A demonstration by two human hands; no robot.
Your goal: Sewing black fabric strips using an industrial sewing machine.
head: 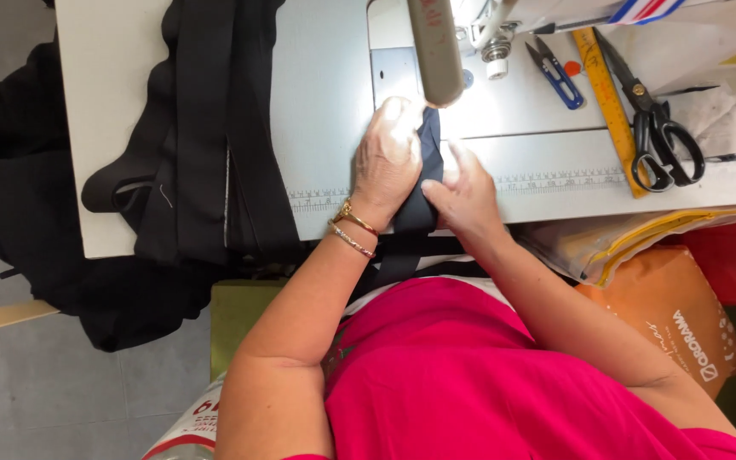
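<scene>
A lamp under the sewing machine head (470,21) floods the machine bed (513,102) with glare (knuckles of the left hand (388,158) wash out). The black fabric pile (189,128) loses detail in shadow, and edges look slightly soft.

Head cam, straight down (close)

The left hand (389,158) hides the black strip (419,200) beneath it; the sewing machine (479,25), at twelve o'clock, is cut off.

White sewing table (325,94), black fabric pile (206,128), black strip (423,183), yellow ruler (608,98), black scissors (658,128), blue thread snips (558,77)
</scene>
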